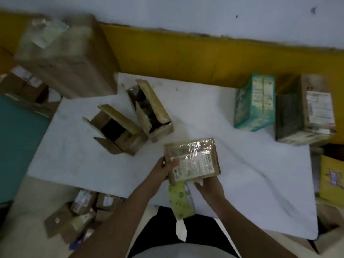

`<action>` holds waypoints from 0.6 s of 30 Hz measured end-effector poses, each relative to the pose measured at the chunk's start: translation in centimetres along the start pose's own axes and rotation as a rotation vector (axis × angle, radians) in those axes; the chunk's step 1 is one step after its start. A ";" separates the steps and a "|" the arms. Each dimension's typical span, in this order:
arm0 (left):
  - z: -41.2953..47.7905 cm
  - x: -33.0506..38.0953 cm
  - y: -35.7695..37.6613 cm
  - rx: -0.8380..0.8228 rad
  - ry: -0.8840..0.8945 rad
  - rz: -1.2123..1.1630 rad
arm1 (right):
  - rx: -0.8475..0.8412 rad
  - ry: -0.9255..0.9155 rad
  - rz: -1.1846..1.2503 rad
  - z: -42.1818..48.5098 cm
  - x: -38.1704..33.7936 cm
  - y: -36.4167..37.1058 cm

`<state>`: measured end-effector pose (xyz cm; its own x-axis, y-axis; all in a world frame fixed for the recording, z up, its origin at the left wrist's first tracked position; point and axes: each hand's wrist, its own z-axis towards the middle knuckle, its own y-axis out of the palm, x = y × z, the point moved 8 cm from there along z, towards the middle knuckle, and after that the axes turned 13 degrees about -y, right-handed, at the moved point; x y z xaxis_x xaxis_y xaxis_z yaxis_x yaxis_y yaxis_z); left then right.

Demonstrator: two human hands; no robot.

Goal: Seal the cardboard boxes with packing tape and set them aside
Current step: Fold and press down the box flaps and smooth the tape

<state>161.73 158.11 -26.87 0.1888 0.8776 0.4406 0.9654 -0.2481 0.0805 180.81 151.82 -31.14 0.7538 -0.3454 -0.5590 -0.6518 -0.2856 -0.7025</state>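
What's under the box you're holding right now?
A green patterned item sticks out beneath the taped box, a white strip hanging from its near end. The box covers its far end, so whether the right hand holds it is hidden.

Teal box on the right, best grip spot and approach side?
Likely from above, with fingers on the near and far faces of the teal box. It stands upright, and its right face sits close beside the brown labelled box, which leaves little finger room there.
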 end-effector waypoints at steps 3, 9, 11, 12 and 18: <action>1.8 -1.6 -0.2 -0.020 -0.045 -0.028 | 0.064 0.054 0.010 0.7 1.4 0.7; 3.6 -1.2 -0.7 0.010 -0.039 0.079 | 0.170 0.262 -0.203 -0.7 6.3 -3.1; 4.0 -0.3 -0.6 0.049 -0.016 0.137 | 0.234 0.368 -0.082 -1.8 8.7 -5.0; 4.3 0.0 -0.7 0.073 -0.011 0.164 | 0.265 0.399 -0.008 -2.0 9.3 -6.0; 4.6 0.9 -2.3 0.227 -0.141 0.099 | 0.477 0.003 0.340 2.1 -1.3 -11.1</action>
<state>160.51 161.37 -30.79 0.2921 0.9059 0.3067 0.9536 -0.2513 -0.1658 187.28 157.28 -23.53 0.5079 -0.3495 -0.7873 -0.7474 0.2755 -0.6045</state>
